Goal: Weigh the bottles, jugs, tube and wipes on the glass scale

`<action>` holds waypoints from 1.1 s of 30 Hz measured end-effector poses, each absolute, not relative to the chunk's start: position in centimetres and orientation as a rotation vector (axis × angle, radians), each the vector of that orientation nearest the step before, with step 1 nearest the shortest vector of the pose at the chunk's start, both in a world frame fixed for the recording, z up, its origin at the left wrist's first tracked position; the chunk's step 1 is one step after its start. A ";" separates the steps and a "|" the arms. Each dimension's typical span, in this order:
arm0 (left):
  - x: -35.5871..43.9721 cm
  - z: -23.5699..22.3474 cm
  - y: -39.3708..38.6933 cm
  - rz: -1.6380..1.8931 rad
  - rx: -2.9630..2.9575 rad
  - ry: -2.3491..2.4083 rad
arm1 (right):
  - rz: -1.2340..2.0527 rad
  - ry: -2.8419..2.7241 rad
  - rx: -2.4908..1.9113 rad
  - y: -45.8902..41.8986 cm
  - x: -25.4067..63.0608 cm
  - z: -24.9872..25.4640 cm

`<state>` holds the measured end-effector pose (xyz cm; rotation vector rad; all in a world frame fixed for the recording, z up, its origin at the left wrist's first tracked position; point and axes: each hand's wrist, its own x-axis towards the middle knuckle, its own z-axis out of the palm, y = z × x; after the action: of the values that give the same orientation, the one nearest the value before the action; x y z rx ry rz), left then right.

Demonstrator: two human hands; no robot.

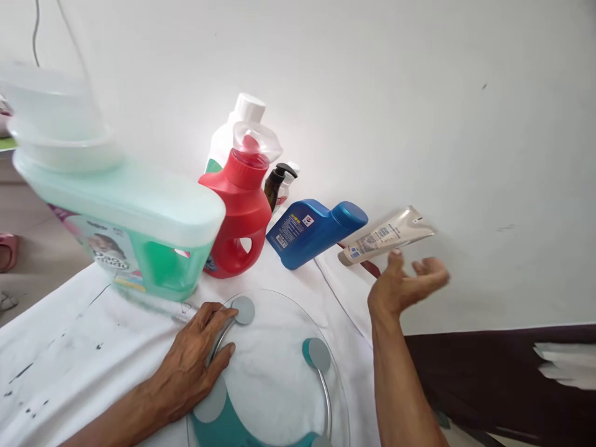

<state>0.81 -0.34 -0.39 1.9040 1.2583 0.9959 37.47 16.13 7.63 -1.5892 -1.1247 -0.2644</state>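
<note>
My left hand [198, 357] lies over the left edge of a round glass scale [274, 366], its fingers and thumb about a curved metal bar between two grey discs. The scale has a teal section at the bottom. My right hand [403, 285] is raised and open, palm turned up, with the fingers partly bent and nothing visible in it. Just above it is a beige squeeze tube [386, 236], leaning by the wall; whether the fingertips touch it I cannot tell. Left of the tube, a blue bottle [311, 233] tilts to the right.
A large green detergent bottle [153, 261] looms close at left. Behind stand a red jug [237, 214] with a clear cap, a white bottle [228, 136] and a dark pump bottle [274, 186]. A stained white cloth [60, 341] covers the table beside a white wall [419, 112].
</note>
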 end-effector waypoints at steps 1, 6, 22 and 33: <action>0.8 -0.3 -0.3 1.006 1.904 1.246 | -0.326 -1.098 -1.531 14.6 35.1 8.7; 0.6 0.5 -0.1 1.004 1.894 1.223 | 0.246 -1.483 -1.211 11.1 21.1 11.6; 0.7 -0.3 -0.3 0.992 1.852 1.202 | 0.931 -1.110 -1.117 14.0 11.1 8.6; 0.5 -0.5 -0.2 0.978 1.904 1.179 | 0.615 -1.039 -0.995 8.4 15.9 14.8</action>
<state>0.47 -0.18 -0.50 1.9039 1.1792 0.9776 15.87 8.37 14.80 -0.9947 -1.0388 0.6149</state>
